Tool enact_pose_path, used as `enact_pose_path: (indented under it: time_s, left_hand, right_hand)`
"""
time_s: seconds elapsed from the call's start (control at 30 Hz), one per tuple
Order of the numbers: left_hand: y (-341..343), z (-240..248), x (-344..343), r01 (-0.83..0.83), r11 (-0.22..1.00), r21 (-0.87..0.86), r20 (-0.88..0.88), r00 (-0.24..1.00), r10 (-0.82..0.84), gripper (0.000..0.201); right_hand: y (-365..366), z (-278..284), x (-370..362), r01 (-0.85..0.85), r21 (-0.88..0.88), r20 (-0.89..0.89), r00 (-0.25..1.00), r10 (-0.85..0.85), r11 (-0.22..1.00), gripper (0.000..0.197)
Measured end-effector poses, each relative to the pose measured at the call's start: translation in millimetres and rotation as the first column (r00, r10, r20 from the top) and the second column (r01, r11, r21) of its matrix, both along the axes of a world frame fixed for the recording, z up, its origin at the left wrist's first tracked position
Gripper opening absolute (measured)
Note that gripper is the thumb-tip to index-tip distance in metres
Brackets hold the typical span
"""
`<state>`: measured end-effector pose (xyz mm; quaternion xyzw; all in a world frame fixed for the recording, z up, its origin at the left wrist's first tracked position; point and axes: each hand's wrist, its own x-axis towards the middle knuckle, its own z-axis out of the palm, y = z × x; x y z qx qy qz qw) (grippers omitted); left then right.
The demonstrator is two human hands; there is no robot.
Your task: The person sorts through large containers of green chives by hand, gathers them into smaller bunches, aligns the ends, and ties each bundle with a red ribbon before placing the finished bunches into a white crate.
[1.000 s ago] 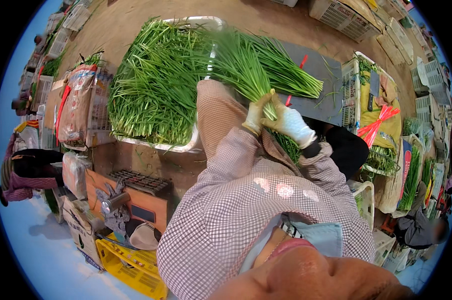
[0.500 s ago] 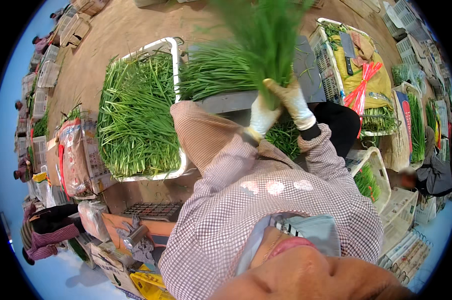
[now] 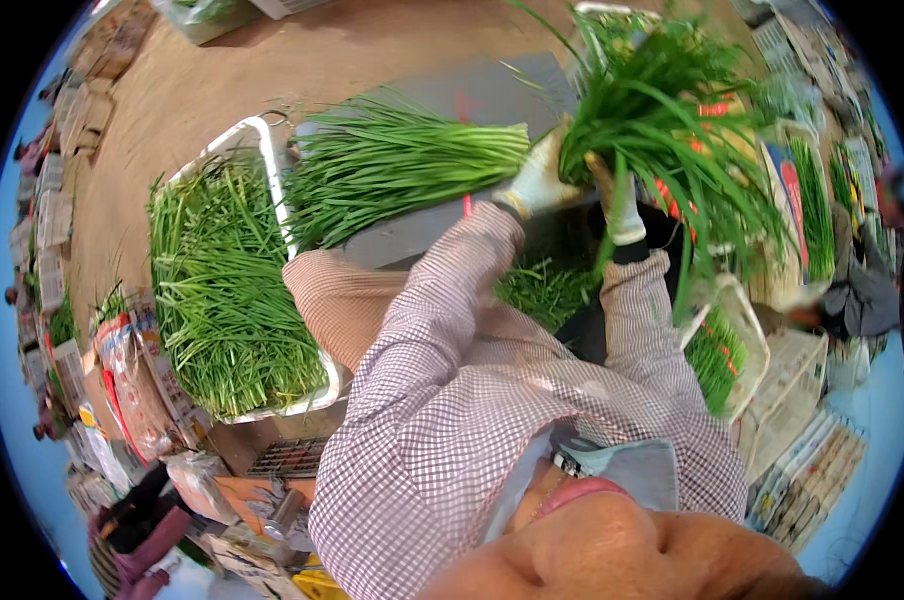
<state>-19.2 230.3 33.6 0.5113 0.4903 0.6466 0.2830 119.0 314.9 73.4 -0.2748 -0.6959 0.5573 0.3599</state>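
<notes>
Both my hands wear white gloves with yellowish fingers. My left hand [image 3: 542, 182] closes around the lower end of a loose bunch of garlic chives [image 3: 662, 110]. Against the same bunch, just to the right, my right hand [image 3: 620, 205] grips with leaves hanging over it. The long green leaves fan out and droop to the right. Beside my left hand, a pile of garlic chives [image 3: 402, 165] lies on a grey board [image 3: 512, 90], with its pale stem ends toward that hand. Loose green leaves [image 3: 547, 295] lie below my hands.
On the left stands a white crate [image 3: 274, 185] heaped with chives. Another crate [image 3: 747, 340] with green bunches is at the lower right. Red ties [image 3: 677, 205] show partly behind the drooping leaves. A person in dark clothing [image 3: 862, 290] is at the far right.
The held bunch has swung from upright to leaning right, its leaves now drooping. The view has shifted, so the board and left crate appear further left. Both hands stay on the bunch.
</notes>
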Motion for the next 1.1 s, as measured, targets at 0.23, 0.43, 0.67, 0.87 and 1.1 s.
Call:
enact_pose_path:
  time_s: [0.23,0.43,0.67,0.87,1.1]
  left_hand:
    - [-27,42,-31,-0.093,0.992,-0.081,0.374,0.920,0.117,0.043]
    - [-77,70,-33,-0.105,0.980,0.169,0.850,0.519,-0.091,0.038]
    - [-106,67,-31,-0.238,0.934,0.268,0.947,0.245,-0.209,0.059]
    - [-142,66,-43,-0.220,0.897,0.383,0.912,0.246,-0.329,0.049]
    - [-163,67,-47,-0.286,0.886,0.366,0.909,0.314,-0.274,0.044]
  right_hand:
    - [-8,103,-59,-0.518,0.054,0.079,0.854,0.514,0.853,0.071]
    - [-28,153,-72,-0.425,0.428,0.542,0.827,0.149,0.798,0.096]
    - [-104,102,-53,-0.599,0.524,0.754,0.656,-0.003,0.606,0.121]
    - [-110,109,-44,-0.499,0.236,0.263,0.859,0.439,0.834,0.064]
    - [-126,110,-46,-0.420,0.712,0.449,0.888,0.094,0.563,0.032]
